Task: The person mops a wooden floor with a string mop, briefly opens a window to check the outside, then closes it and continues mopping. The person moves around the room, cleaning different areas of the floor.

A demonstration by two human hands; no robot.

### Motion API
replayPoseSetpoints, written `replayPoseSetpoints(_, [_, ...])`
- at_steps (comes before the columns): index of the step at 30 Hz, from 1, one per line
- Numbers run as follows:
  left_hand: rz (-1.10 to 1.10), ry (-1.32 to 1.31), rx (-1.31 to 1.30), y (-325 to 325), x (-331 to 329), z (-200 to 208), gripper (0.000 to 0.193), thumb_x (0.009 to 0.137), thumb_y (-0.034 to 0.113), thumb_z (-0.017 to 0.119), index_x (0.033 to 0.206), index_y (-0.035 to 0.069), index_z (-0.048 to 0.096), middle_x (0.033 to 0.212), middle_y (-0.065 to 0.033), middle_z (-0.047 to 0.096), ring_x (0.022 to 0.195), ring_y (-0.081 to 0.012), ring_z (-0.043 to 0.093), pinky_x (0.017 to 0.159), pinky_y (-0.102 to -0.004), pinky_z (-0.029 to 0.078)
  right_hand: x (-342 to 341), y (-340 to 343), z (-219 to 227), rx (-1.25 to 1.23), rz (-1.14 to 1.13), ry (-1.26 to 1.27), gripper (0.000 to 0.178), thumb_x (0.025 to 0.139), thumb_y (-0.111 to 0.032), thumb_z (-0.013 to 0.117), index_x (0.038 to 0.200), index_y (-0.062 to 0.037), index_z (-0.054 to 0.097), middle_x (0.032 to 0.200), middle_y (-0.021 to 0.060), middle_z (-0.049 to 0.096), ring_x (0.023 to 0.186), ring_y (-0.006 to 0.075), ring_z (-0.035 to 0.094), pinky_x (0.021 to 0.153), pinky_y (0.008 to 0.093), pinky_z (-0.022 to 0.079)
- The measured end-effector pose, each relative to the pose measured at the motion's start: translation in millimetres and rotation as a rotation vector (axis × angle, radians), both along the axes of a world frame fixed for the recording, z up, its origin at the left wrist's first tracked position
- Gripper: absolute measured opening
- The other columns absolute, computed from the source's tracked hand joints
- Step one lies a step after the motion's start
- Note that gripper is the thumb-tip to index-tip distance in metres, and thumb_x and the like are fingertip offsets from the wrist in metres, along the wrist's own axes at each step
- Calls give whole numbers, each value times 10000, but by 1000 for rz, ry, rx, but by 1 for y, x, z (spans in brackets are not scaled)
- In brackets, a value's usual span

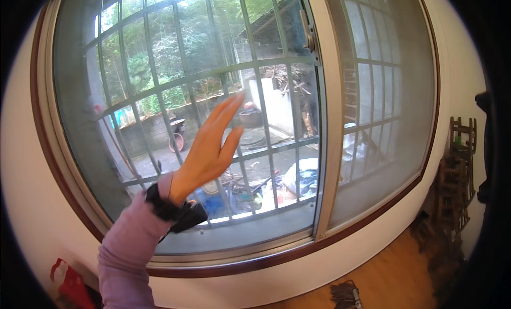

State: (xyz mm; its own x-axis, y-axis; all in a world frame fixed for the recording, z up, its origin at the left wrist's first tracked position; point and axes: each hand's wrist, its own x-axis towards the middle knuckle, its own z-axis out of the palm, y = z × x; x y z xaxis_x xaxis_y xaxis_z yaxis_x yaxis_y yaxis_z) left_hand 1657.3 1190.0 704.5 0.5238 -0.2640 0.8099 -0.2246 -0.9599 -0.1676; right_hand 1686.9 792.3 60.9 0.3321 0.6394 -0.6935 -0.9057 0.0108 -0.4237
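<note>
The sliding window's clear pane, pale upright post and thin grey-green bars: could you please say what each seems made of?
Clear pane: smooth glass, as green foliage shows through. Pale upright post: probably satin metal, from its soft sheen. Thin grey-green bars: likely matt painted metal, being slim and uniform.

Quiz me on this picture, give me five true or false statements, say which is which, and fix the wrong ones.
1. The left hand is raised in front of the window and grasps nothing. True.
2. The sleeve on that arm is bright green. False: it is pinkish purple.
3. A black band is worn around the left wrist. True.
4. The red bag is at the picture's upper right. False: it is at the lower left.
5. Bars cross the view outside. True.
</note>
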Motion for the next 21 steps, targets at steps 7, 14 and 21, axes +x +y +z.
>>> replayPoseSetpoints(7, [-370,-25,-413,-23,136,108,432,993,195,465,1364,-26,457,1346,-150,543,1273,-234,494,1049,-317,379,12,1,5,-10,-10,0,221,953,-238,547,955,-21,590,906,69,625,855,193,604,775,316,514])
replayPoseSetpoints(14, [-555,38,-755,-49,190,153,317,913,237,531,1013,-44,638,952,-90,648,850,-224,569,811,-377,434,16,2,8,-17,-5,-4,220,950,-246,553,932,-31,591,881,65,623,830,192,604,762,316,515])
replayPoseSetpoints(21, [-778,191,-982,-60,182,138,286,970,340,528,1045,90,645,1014,4,632,997,-124,549,955,-311,362,20,0,11,-19,-6,-8,221,948,-255,559,909,-40,592,855,61,622,806,190,604,749,316,516])
